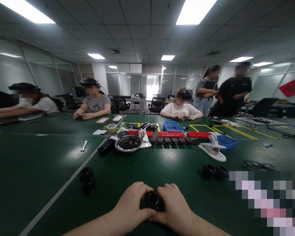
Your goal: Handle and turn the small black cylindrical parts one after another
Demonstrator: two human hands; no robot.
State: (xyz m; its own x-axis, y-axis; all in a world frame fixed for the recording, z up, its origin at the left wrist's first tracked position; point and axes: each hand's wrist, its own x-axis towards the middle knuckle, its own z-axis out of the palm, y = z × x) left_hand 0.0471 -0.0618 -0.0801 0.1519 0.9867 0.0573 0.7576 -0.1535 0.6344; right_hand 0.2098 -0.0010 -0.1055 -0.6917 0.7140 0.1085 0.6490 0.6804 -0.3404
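Observation:
A black, round, glossy part with a hole in its top (153, 198) is held between my two hands close to the table's near edge. My left hand (130, 204) curves round its left side, thumb in front and fingers behind. From the right, my right hand (174, 204) closes on the same part, and the thumbs meet at its front. The part's lower sides are hidden by my hands. Left of my hands, two similar black round parts (87, 179) sit touching or nearly so. Another pair of black parts (215, 171) lies to the right.
On the green table (51, 183) are a wrench (84, 146), a round metal pan-like dish with cables (128, 144), red strips (170, 134), blue trays (172, 126), a white clamp-like stand (213, 149) and eyeglasses (260, 165). Several people sit or stand beyond. A pixelated patch covers the lower right.

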